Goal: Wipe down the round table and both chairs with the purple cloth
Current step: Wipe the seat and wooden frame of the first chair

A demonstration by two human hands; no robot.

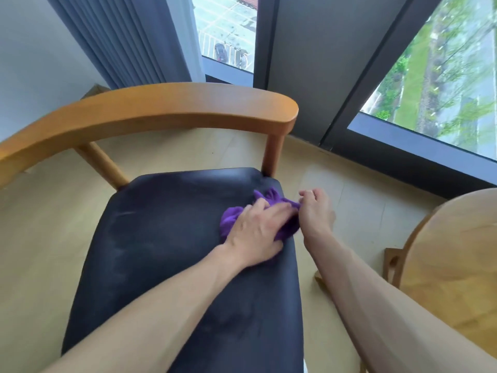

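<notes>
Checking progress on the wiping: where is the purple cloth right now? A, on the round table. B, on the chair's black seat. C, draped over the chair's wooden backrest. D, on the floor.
B: the purple cloth lies bunched on the chair's black seat near its right edge, under the left hand.

Bright, even daylight from windows (443, 84) at 12 to 2 o'clock. Outdoor view through glass pale, slightly washed out. Soft sheen on dark chair seat (174, 238) toward 12 o'clock, showing streaks. Shadows faint and diffuse on floor (48, 224). Wide-angle distortion bends window frames and curtain (126, 41) near edges. Overall focus slightly soft; forearms at 6 o'clock softest.
</notes>
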